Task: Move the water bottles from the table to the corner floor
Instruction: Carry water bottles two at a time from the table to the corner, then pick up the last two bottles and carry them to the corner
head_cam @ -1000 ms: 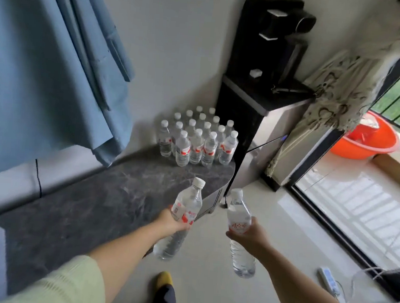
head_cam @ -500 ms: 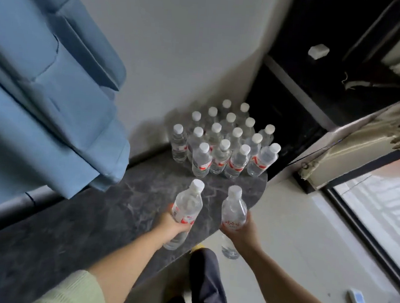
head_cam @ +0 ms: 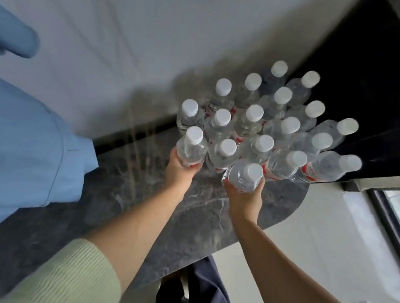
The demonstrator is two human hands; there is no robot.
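A tight cluster of water bottles [head_cam: 264, 123], white caps up and many showing red labels, stands at the centre and upper right of the frame on a dark marbled surface [head_cam: 121, 207], pressed between the pale wall [head_cam: 137, 32] at the top and a black cabinet [head_cam: 379, 77] at the upper right. The left hand [head_cam: 180, 171] is wrapped around the body of one bottle [head_cam: 192, 148] at the cluster's left front, and the right hand [head_cam: 243, 193] grips another bottle [head_cam: 244, 177] at its front centre; both are upright and sit just beside their neighbours, though whether their bases touch down yet cannot be seen. Judging from the count already gathered, most of the job looks done, with these two about to join the group; the table they come from is out of view, so what remains cannot be told. Open room lies only toward the lower part of the frame: the marbled surface runs bare in front of the cluster to a rounded edge at the right, beyond which is light floor [head_cam: 331, 247]. A blue cloth [head_cam: 23, 140] hangs close at the left, so the arms have the freest path straight back.
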